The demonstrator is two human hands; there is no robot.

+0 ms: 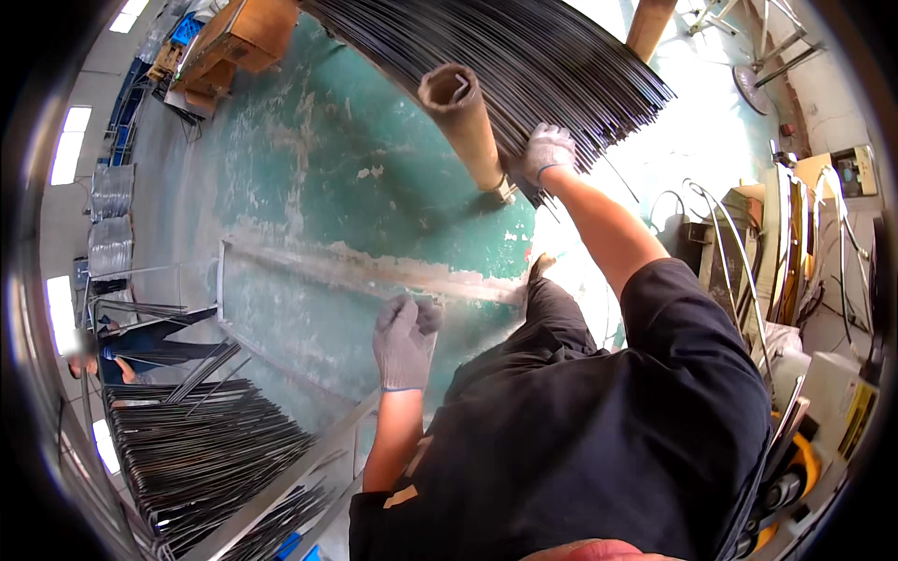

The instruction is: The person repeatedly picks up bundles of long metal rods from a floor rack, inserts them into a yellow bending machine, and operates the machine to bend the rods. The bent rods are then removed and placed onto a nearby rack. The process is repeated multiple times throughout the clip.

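Observation:
A wide bundle of thin black rods (505,61) lies at the top of the view, its ends fanned out to the right. My right hand (550,150), in a light grey knit glove, reaches to the bundle's near edge with its fingers closed around rods there; the fingertips are partly hidden. Just left of that hand, a thick brown cardboard tube (463,126) stands upright against the rods. My left hand (406,342), gloved in grey too, hangs over the green floor with curled fingers and nothing visible in it.
More black rods (206,444) are piled on a metal frame (281,486) at lower left. Beyond them is another person (122,360) beside rods. Cardboard boxes (238,42) stand at upper left. Hoses, cables and equipment (776,243) line the right side. The green floor (346,178) is worn.

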